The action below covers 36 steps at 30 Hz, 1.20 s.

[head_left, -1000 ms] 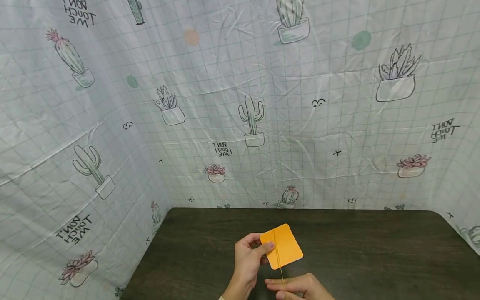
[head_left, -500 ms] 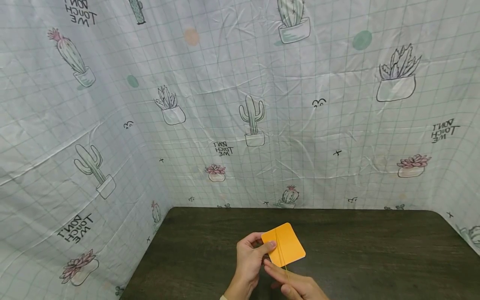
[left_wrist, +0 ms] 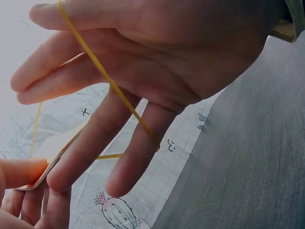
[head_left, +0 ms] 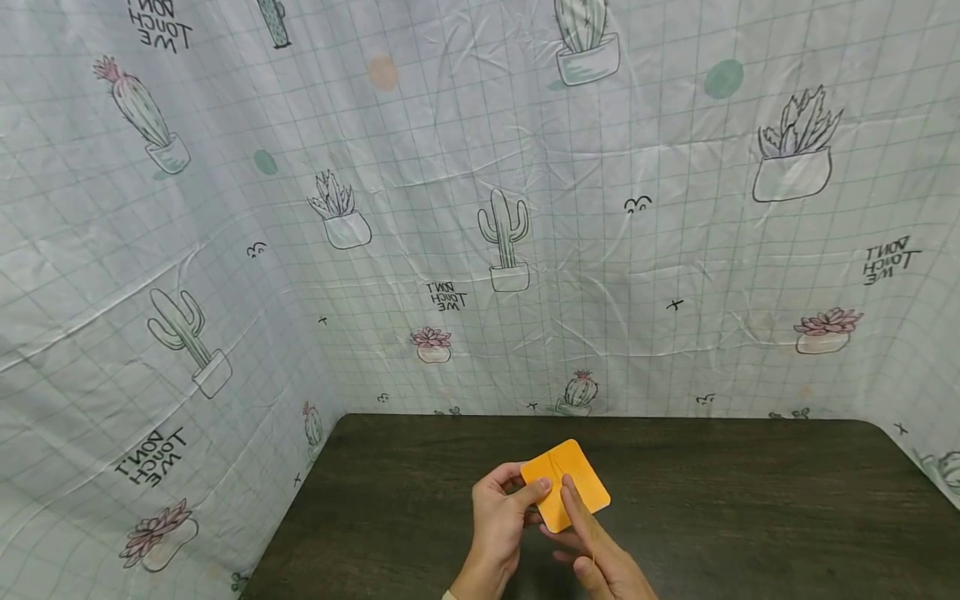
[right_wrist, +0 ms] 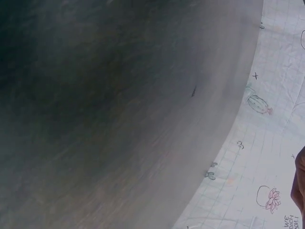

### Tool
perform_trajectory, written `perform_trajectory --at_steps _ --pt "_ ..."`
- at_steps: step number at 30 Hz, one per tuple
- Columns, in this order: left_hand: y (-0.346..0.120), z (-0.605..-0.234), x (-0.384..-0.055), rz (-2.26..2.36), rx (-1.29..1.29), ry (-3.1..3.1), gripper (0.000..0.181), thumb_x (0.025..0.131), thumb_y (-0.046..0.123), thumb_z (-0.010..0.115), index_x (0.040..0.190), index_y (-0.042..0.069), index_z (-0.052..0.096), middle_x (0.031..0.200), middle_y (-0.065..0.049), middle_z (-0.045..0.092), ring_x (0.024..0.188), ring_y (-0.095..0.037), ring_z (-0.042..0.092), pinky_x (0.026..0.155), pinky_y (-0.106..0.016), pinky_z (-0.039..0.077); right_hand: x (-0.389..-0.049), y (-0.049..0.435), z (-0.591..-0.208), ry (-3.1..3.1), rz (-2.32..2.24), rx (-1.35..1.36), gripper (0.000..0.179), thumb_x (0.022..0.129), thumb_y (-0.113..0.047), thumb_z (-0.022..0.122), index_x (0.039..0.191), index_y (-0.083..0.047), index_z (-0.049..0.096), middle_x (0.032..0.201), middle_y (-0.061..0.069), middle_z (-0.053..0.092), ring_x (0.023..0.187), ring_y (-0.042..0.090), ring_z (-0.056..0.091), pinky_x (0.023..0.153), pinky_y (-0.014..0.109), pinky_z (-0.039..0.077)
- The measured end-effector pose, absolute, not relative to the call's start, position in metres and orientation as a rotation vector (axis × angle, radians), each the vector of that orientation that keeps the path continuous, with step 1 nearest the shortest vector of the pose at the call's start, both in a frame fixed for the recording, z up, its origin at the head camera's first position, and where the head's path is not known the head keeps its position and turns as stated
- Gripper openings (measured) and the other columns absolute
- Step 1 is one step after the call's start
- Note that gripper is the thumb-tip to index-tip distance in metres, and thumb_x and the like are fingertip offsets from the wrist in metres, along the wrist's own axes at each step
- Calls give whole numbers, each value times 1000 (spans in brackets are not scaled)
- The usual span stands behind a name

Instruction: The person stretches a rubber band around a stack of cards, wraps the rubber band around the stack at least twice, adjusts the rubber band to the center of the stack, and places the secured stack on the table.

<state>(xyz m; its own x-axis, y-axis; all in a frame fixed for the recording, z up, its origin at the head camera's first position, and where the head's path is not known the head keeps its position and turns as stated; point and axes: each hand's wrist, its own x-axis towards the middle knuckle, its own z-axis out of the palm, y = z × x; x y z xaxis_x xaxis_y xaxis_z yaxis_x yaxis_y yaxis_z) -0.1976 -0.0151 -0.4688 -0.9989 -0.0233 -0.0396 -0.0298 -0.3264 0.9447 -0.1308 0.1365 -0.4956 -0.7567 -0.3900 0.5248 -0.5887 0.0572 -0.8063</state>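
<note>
Band (left_wrist: 112, 84) and card (head_left: 583, 475) were judged to be midway through a looping step, with the thin yellow loop stretched between your right hand (head_left: 606, 557) and the orange-yellow card. By that judgement, your next move called for keeping the loop spread while guiding it against the card, and for leaving the left grip undisturbed so that the strand did not slip. The card lay held above the bench (head_left: 750, 500), angled, its left edge clamped in your left hand (head_left: 495, 521), thumb on the coloured face and the other fingers behind. A strand crossed that face just beside your left thumb. Your right fingers were straight and partly spread in the left wrist view, two of them together, with the band running across the palm from the uppermost digit to the lowest. They pinched nothing; they carried the loop. In the head view a right fingertip overlapped the card's face near its lower part; whether it touched could not be told. Whether the card was one piece or several could not be told either. The right wrist view did not show the card.
</note>
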Motion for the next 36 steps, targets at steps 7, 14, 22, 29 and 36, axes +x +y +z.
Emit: perform_trajectory --at_steps 7,14,22,29,36 --pt "-12 -468 -196 2581 -85 1833 23 75 -5 83 94 -9 71 77 -7 61 61 -18 68 48 -24 55 -127 128 -490 -2121 1916 807 65 109 -1 32 162 -14 -2 167 -13 1 119 14 60 75 43 61" --pt "-12 -468 -195 2635 -117 1828 24 76 -6 83 96 -11 70 76 -7 60 62 -19 67 47 -24 54 -125 117 -485 -2029 2109 462 59 112 -11 28 163 -20 1 166 18 -5 105 18 69 70 42 62" --pt "-11 -469 -194 2660 -132 1849 23 77 -5 82 97 -9 71 78 -7 61 63 -20 67 48 -24 55 -125 113 -487 -1928 2135 454 58 112 -9 22 163 -19 -4 157 -33 16 98 15 70 65 42 62" --pt "-11 -470 -193 2696 -66 1905 22 78 -5 82 96 -9 72 81 -11 67 65 -20 69 51 -25 56 -126 113 -483 -1964 2163 366 57 113 -15 23 162 -16 -7 162 5 14 92 19 70 64 42 62" --pt "-11 -473 -193 2728 -29 1941 21 77 -5 82 96 -9 72 80 -12 67 64 -20 70 52 -28 57 -125 112 -476 -2022 2202 292 61 113 -26 24 160 -12 -12 154 32 13 86 20 70 65 44 62"
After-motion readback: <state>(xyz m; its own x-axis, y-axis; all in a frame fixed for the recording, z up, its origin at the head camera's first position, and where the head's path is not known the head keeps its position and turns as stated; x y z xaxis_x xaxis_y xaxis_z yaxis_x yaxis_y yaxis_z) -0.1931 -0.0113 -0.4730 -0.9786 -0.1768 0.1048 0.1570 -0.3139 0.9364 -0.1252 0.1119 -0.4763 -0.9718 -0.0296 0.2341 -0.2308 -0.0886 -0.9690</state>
